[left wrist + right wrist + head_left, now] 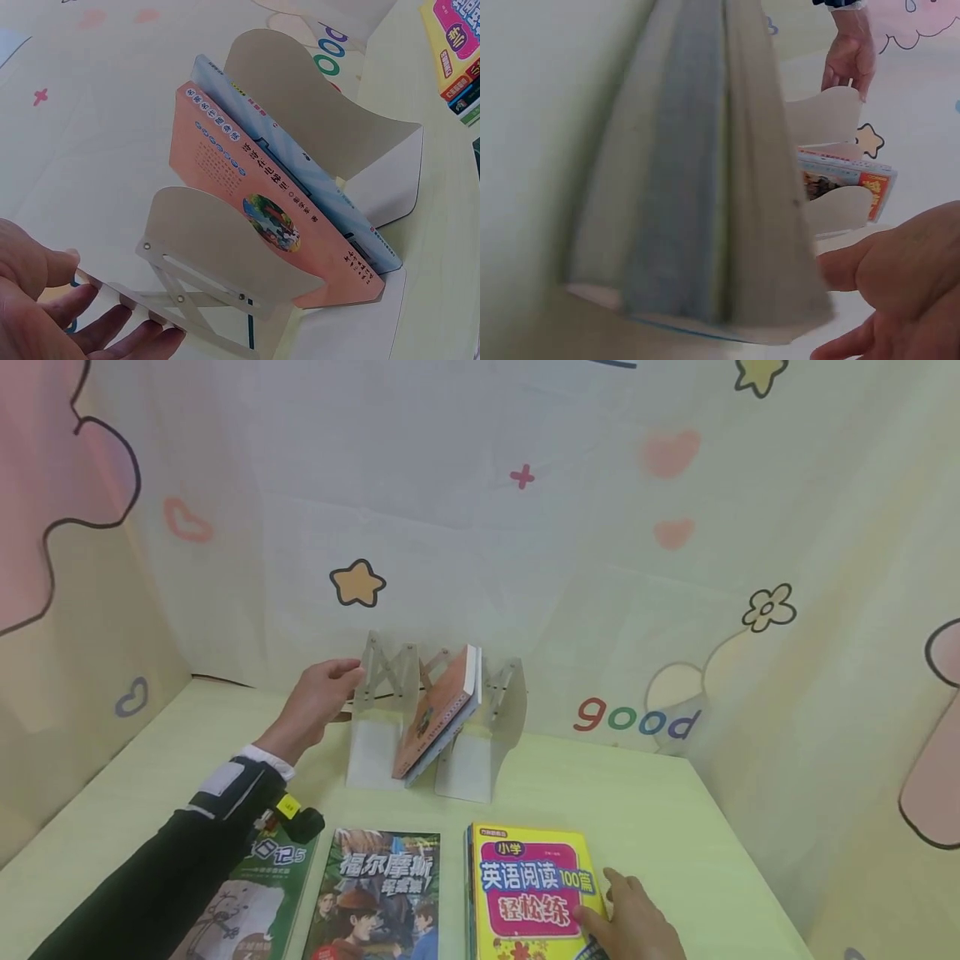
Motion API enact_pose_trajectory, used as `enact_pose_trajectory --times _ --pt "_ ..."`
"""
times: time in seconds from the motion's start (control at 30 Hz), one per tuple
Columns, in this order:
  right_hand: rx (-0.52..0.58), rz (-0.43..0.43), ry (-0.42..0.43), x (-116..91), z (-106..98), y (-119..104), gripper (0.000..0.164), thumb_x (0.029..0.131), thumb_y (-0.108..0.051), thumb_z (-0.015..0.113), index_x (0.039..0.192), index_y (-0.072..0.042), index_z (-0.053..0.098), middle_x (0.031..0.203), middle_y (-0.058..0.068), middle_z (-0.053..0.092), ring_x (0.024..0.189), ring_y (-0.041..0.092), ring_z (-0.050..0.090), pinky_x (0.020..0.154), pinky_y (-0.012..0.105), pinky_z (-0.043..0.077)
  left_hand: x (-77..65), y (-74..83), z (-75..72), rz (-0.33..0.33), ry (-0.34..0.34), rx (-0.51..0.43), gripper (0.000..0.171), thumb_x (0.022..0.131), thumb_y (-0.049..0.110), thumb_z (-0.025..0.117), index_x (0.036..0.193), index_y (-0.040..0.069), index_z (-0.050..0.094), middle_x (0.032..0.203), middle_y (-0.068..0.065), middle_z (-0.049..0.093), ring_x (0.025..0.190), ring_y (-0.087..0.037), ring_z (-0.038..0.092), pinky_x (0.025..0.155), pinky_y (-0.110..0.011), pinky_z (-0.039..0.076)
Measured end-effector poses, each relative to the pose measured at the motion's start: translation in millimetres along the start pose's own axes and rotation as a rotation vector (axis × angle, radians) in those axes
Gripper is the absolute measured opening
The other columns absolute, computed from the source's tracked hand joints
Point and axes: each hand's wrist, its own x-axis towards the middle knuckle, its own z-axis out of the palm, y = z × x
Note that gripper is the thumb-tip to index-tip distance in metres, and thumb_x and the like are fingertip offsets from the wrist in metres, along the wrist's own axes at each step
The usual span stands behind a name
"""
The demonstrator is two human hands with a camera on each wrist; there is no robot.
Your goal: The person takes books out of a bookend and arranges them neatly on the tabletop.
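My left hand pinches the outer edge of the left end panel of a white expandable book rack, thumb on one side and fingers on the other in the left wrist view. Two books lean at a slant inside the rack: a salmon-pink book and a light-blue book lying against it. My right hand is at the right edge of a stack of books topped by a yellow-and-pink book, its thumb over the cover and fingers spread beside it. The stack's page edges look blurred in the right wrist view.
A dark illustrated book lies flat left of the stack. Further left, a green book is partly covered by my left sleeve. The pale table meets a decorated cloth backdrop behind the rack.
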Motion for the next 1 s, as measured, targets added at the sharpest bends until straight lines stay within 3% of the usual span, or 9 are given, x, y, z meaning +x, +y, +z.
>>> enact_pose_trajectory --times 0.13,0.33,0.67,0.8,1.0 --pt "-0.003 -0.056 0.114 -1 -18 -12 0.077 0.091 -0.04 0.08 0.144 0.006 0.049 0.123 0.021 0.06 0.095 0.03 0.065 0.085 0.051 0.061 0.9 0.8 1.5 -0.015 0.002 -0.007 0.055 0.112 0.028 0.047 0.16 0.004 0.036 0.159 -0.022 0.04 0.14 -0.043 0.044 0.108 -0.057 0.046" --pt "0.068 -0.25 0.256 -2 -54 -33 0.067 0.097 -0.03 0.073 0.147 0.005 0.046 0.137 0.025 0.055 0.12 0.042 0.06 0.093 0.056 0.057 1.2 1.9 1.3 -0.024 0.0 -0.008 0.055 0.112 0.028 0.046 0.16 0.004 0.035 0.16 -0.022 0.039 0.141 -0.044 0.043 0.109 -0.058 0.045" --pt "0.247 -0.542 0.371 9 -103 -82 0.059 0.104 -0.03 0.064 0.148 0.004 0.045 0.138 0.024 0.055 0.11 0.038 0.064 0.09 0.054 0.058 1.6 1.0 2.1 -0.045 0.004 -0.015 0.055 0.112 0.028 0.046 0.16 0.004 0.035 0.16 -0.021 0.038 0.142 -0.044 0.042 0.109 -0.059 0.044" --pt "0.302 -0.623 0.396 19 -113 -102 0.055 0.105 -0.027 0.062 0.148 0.003 0.046 0.138 0.023 0.057 0.116 0.039 0.062 0.093 0.055 0.057 1.6 0.1 3.0 -0.045 0.012 -0.013 0.055 0.112 0.028 0.046 0.16 0.004 0.035 0.16 -0.022 0.039 0.141 -0.044 0.044 0.108 -0.059 0.045" --pt "0.366 -0.68 0.324 38 -116 -135 0.056 0.106 -0.025 0.061 0.151 0.003 0.043 0.147 0.024 0.051 0.128 0.039 0.056 0.104 0.055 0.05 1.0 -0.9 3.1 -0.039 0.028 -0.013 0.055 0.112 0.029 0.047 0.159 0.004 0.036 0.16 -0.022 0.04 0.141 -0.044 0.044 0.108 -0.059 0.045"
